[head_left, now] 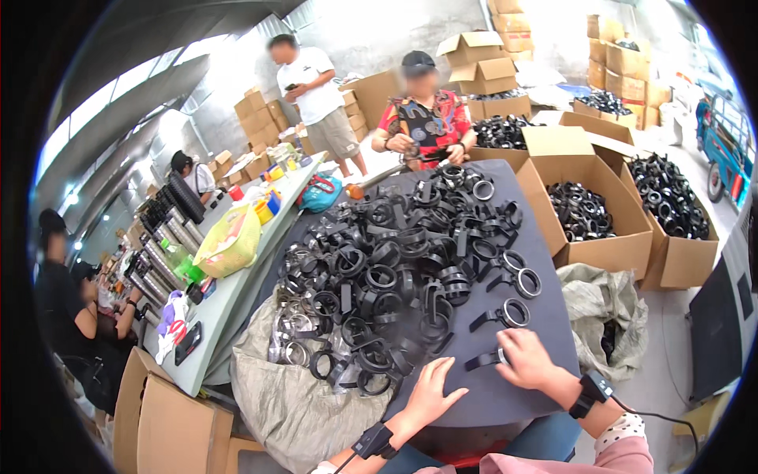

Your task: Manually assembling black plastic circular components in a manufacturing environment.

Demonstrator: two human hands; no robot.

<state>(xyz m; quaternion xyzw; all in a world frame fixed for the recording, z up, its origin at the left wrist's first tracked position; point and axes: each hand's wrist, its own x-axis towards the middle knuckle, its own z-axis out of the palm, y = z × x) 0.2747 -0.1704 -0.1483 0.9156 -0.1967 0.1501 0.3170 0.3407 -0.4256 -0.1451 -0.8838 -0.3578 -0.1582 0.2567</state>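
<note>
My right hand is closed over a black ring with a flat arm, near the front of the dark grey table. Its fingers cover most of the ring, and the arm sticks out to the left. Beside it, my left hand hovers by the table's front edge, fingers stretched out and nothing in them. Just beyond my right hand lies another armed ring, with a silvery rim, and farther up is one more such ring. A large heap of black rings covers the table's middle and left.
A pale woven sack hangs over the table's front left edge; another sack stands right. Open cartons of rings line the right side. Across the table a person handles parts. A side table bears a yellow basket.
</note>
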